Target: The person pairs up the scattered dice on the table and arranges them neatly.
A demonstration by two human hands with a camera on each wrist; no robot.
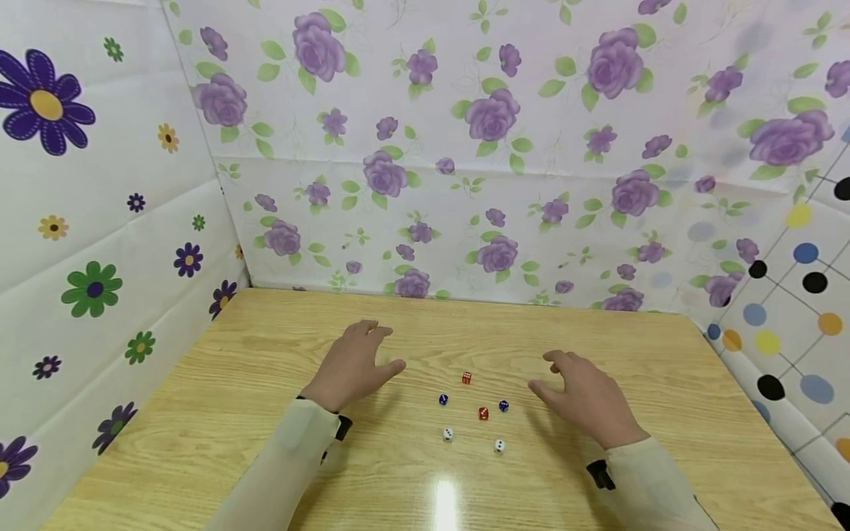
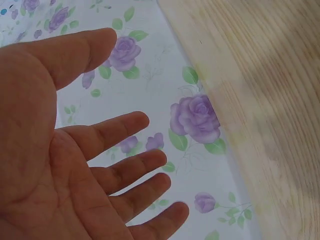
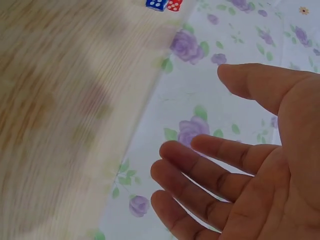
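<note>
Several small dice lie on the wooden table between the two hands. A red die (image 1: 467, 377) is farthest back, and another red die (image 1: 483, 414) is nearer the middle. One blue die (image 1: 443, 399) lies on the left, one blue die (image 1: 504, 405) on the right. Closest to the person are a white die (image 1: 448, 434) and a second white die (image 1: 499, 445). The left hand (image 1: 354, 366) hovers left of the dice, fingers loosely spread, holding nothing. To their right, the right hand (image 1: 586, 397) hangs above the table with relaxed fingers and an empty palm.
The light wooden table (image 1: 265, 346) meets a white cloth wall with purple roses (image 1: 491, 118) at the back. A flower-patterned cloth (image 1: 93, 287) stands along the left side, and a dotted cloth (image 1: 797, 317) along the right.
</note>
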